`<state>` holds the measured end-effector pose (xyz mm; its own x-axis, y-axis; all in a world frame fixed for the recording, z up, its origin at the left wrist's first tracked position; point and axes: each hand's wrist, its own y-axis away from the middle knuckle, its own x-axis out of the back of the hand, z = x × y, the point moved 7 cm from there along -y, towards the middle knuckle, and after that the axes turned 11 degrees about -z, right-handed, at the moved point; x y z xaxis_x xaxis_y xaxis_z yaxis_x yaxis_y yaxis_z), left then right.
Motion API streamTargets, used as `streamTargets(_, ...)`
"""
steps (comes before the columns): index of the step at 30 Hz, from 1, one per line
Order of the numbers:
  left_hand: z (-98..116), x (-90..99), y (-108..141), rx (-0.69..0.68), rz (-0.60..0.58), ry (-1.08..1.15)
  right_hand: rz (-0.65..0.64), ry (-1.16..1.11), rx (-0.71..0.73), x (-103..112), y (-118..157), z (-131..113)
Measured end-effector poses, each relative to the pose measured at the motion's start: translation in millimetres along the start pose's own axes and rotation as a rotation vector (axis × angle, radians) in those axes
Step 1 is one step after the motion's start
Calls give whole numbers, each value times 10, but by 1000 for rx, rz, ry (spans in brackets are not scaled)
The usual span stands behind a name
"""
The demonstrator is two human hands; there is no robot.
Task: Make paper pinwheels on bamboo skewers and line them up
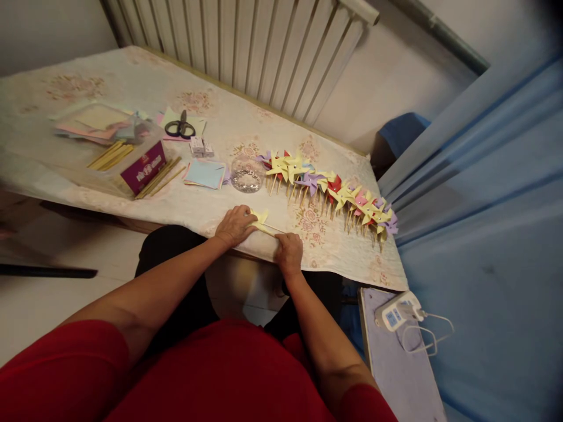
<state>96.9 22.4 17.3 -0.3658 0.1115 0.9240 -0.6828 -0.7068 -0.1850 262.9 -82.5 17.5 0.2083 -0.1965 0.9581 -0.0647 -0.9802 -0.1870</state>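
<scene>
At the table's front edge my left hand (235, 225) is closed on a yellow paper pinwheel (261, 217), its fingers covering part of the paper. My right hand (289, 252) grips the end of a thin wooden stick (270, 231) that runs across to the pinwheel. Whether stick and paper are joined is hidden by my fingers. Just beyond my hands stands a round clear dish (246, 174) with small shiny pieces in it. A long row of finished-looking pinwheels (335, 190) in yellow, purple, red and pink lies to the right.
On the left, a clear plastic box (99, 176) holds coloured paper and sticks, with more sticks (162, 177) beside it. Black-handled scissors (180, 126), small white boxes (201, 146) and blue paper squares (204, 174) lie nearby. A power strip (399, 310) sits lower right.
</scene>
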Motion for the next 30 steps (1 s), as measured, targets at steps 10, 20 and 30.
streamTargets(10,-6,-2,-1,6,11,12,-33,-12,-81,-42,-16,52)
streamTargets(20,-11,-5,-3,3,5,25,-15,-79,-23,-41,0,24)
streamTargets(30,18,39,-6,5,-2,17,-15,-84,-76,-47,-12,17)
